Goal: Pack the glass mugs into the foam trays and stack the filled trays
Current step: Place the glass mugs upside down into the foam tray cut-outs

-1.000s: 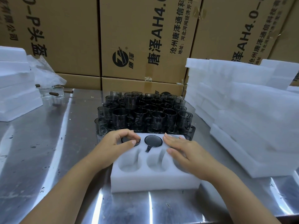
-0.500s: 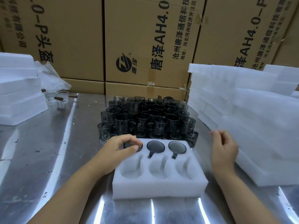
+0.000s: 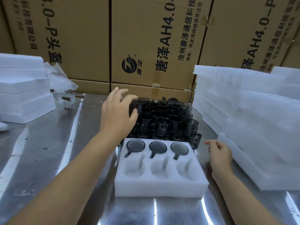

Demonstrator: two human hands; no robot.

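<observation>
The foam tray (image 3: 160,184) sits near the front edge of the bench (image 3: 48,143). Three glass mugs (image 3: 157,147) fill its back row; three front holes are empty. The step looks like fetching more mugs. The left hand (image 3: 118,114) hovers, fingers spread wide, over the loose mugs (image 3: 167,120) behind the tray, holding nothing. The right hand (image 3: 219,153) hangs beside the tray, loosely curled and empty. Next: close gently on one mug.
</observation>
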